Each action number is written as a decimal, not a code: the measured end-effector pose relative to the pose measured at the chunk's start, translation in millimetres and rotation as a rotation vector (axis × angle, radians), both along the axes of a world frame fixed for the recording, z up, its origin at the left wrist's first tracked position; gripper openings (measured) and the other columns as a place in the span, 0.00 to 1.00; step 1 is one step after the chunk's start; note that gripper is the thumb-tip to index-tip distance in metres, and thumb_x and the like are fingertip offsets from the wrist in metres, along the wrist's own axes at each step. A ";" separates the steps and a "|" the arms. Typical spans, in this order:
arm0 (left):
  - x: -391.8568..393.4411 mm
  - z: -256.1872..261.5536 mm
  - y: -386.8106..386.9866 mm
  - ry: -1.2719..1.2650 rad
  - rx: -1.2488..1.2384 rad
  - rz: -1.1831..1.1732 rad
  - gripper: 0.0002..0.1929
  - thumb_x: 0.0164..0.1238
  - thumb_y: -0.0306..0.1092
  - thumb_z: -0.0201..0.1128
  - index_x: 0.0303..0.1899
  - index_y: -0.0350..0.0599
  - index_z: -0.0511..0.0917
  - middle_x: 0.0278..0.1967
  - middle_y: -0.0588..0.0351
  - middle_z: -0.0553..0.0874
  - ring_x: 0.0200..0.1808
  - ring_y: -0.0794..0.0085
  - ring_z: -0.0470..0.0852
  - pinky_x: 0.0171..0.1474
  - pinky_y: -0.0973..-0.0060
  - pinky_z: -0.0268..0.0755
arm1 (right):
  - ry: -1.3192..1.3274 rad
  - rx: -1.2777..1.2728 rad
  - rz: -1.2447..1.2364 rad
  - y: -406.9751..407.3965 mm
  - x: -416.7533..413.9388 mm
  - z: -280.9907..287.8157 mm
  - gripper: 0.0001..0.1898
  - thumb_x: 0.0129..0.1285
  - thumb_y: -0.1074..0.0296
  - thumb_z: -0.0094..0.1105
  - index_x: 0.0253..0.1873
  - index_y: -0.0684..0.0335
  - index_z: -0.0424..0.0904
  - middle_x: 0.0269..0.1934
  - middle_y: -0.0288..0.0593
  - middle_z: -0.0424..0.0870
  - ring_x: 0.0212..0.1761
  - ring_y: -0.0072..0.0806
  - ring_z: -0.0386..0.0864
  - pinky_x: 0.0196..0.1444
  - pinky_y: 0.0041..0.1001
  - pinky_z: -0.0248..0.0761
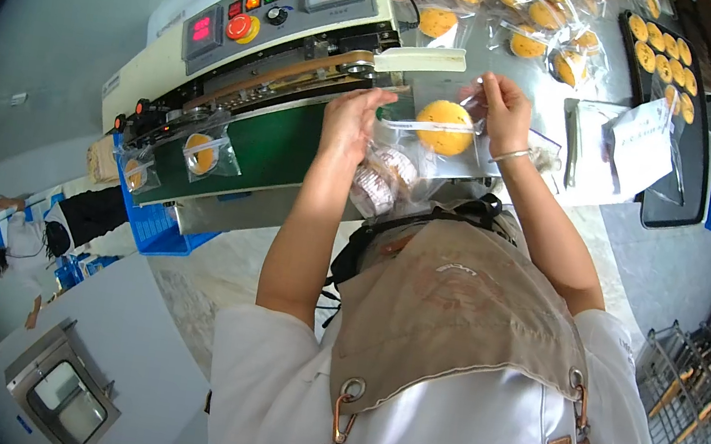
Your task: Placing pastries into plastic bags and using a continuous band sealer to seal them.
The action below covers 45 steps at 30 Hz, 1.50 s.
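Note:
A clear plastic bag with a round yellow cake [446,128] and a pale printed strip across it lies in front of me at the infeed of a band sealing machine [276,13]. My right hand [508,115] pinches the upper right edge of this bag between thumb and fingers. My left hand [350,124] is by the bag's left side, over the end of the green conveyor belt [279,136]; whether it grips the film is not plain. Below it, bagged cakes in pale paper cups [378,181] hang near the table edge. Another bagged cake [201,154] lies farther along the belt.
Many bagged cakes [534,15] cover the back of the metal table. At right are a dark tray of unbagged cakes [665,54] and a stack of flat bags [594,146]. A blue crate [157,228] stands below the belt's far end. Another person [48,226] is at far left.

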<state>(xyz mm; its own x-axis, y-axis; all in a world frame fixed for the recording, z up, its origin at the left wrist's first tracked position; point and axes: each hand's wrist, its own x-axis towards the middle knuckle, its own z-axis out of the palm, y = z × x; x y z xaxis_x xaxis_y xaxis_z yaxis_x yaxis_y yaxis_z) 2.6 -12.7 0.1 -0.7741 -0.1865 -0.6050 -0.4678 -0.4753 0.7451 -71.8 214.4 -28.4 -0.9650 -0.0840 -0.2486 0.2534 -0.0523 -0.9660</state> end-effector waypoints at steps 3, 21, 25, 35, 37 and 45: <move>5.0 3.5 -16.8 -0.002 -0.028 0.090 0.07 0.67 0.28 0.60 0.38 0.33 0.82 0.38 0.45 0.87 0.25 0.80 0.79 0.20 0.86 0.60 | -0.052 0.039 0.064 -18.3 -4.7 2.5 0.14 0.72 0.62 0.53 0.42 0.69 0.80 0.31 0.41 0.86 0.28 0.19 0.80 0.29 0.18 0.72; 7.4 8.1 54.8 0.013 0.209 0.657 0.16 0.76 0.47 0.52 0.39 0.42 0.76 0.26 0.64 0.73 0.29 0.82 0.71 0.29 0.84 0.60 | 0.414 -0.294 0.594 8.8 55.6 50.6 0.32 0.72 0.52 0.50 0.71 0.68 0.58 0.71 0.52 0.61 0.73 0.39 0.58 0.73 0.36 0.50; 8.7 1.6 61.3 0.139 0.137 0.501 0.10 0.72 0.38 0.59 0.38 0.39 0.78 0.32 0.59 0.81 0.33 0.78 0.76 0.35 0.80 0.65 | 0.068 -0.251 0.300 9.6 49.8 42.5 0.23 0.77 0.56 0.41 0.63 0.71 0.68 0.58 0.53 0.76 0.61 0.36 0.74 0.65 0.32 0.65; -5.9 -15.3 34.0 0.016 -0.070 0.464 0.05 0.65 0.30 0.65 0.34 0.39 0.79 0.32 0.57 0.85 0.29 0.79 0.77 0.28 0.81 0.63 | -0.306 -0.230 0.165 -3.0 4.1 23.3 0.17 0.76 0.58 0.42 0.45 0.67 0.75 0.41 0.51 0.85 0.43 0.34 0.85 0.49 0.30 0.77; 1.3 -20.3 18.6 0.001 -0.104 0.537 0.08 0.64 0.32 0.67 0.38 0.38 0.79 0.33 0.58 0.84 0.29 0.79 0.76 0.29 0.81 0.63 | -0.332 -0.180 0.290 -16.9 -6.2 21.2 0.18 0.75 0.56 0.43 0.47 0.67 0.76 0.39 0.48 0.86 0.40 0.32 0.85 0.45 0.28 0.77; 38.2 30.2 -3.4 0.073 -0.175 0.648 0.09 0.68 0.34 0.65 0.44 0.42 0.77 0.31 0.65 0.77 0.27 0.86 0.70 0.28 0.85 0.60 | -0.002 -0.133 0.733 5.7 32.4 23.5 0.32 0.70 0.46 0.52 0.66 0.70 0.65 0.60 0.53 0.74 0.64 0.36 0.72 0.63 0.33 0.66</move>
